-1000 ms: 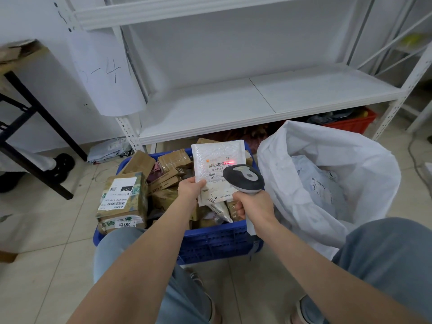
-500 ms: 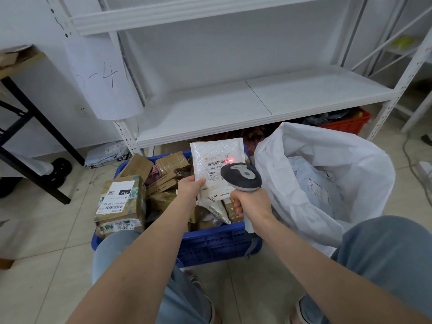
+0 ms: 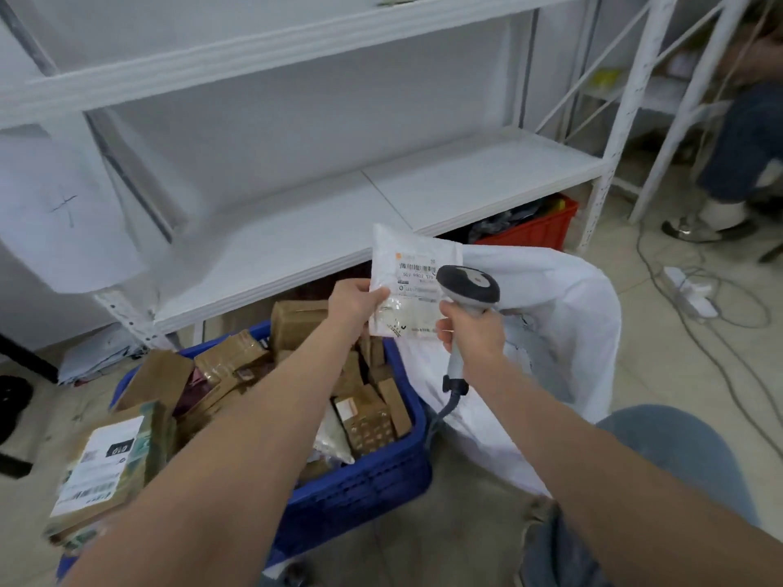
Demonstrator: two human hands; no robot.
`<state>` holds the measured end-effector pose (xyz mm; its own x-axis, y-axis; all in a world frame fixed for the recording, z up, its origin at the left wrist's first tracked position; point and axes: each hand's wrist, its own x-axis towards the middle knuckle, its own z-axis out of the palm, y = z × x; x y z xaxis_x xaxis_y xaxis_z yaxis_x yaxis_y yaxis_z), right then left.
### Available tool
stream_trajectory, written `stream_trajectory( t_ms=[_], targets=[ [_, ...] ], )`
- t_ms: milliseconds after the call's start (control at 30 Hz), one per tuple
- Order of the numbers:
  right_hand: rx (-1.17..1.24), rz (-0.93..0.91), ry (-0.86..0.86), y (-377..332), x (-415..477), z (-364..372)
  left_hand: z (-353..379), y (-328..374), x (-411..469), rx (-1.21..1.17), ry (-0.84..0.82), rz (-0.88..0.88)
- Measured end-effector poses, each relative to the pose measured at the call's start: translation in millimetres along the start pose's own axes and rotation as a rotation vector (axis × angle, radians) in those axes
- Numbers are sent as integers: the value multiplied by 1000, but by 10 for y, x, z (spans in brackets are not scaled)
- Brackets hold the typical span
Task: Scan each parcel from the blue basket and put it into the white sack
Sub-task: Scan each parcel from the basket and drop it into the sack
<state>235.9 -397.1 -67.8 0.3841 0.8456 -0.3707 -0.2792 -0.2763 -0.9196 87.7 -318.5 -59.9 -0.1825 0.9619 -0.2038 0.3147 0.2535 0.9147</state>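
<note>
Above the white sack (image 3: 572,298), left hand (image 3: 354,300) holds parcel (image 3: 409,286), right hand (image 3: 472,336) scanner (image 3: 468,286).

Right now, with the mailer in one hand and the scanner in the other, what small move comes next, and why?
Probably swing the white mailer right and down into the white sack, then release. The left hand pinches its left edge beside the sack's open mouth; the right hand grips the scanner by the label, where no red scan light shows.
</note>
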Motion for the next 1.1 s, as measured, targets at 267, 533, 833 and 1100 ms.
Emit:
stream_trajectory(
  t_ms=[267, 533, 833, 1100],
  targets=[
    [76, 161, 175, 177, 900, -764, 1602, -127, 340, 471, -279, 54],
    [7, 222, 192, 300, 1110, -881, 1782, -284, 448, 226, -336, -166],
    [0, 209, 2, 250, 611, -79, 364, -502, 205, 184, -48, -204],
    [-131, 290, -199, 573, 369, 1003, -882, -1130, 385, 443, 59, -201]
  ],
)
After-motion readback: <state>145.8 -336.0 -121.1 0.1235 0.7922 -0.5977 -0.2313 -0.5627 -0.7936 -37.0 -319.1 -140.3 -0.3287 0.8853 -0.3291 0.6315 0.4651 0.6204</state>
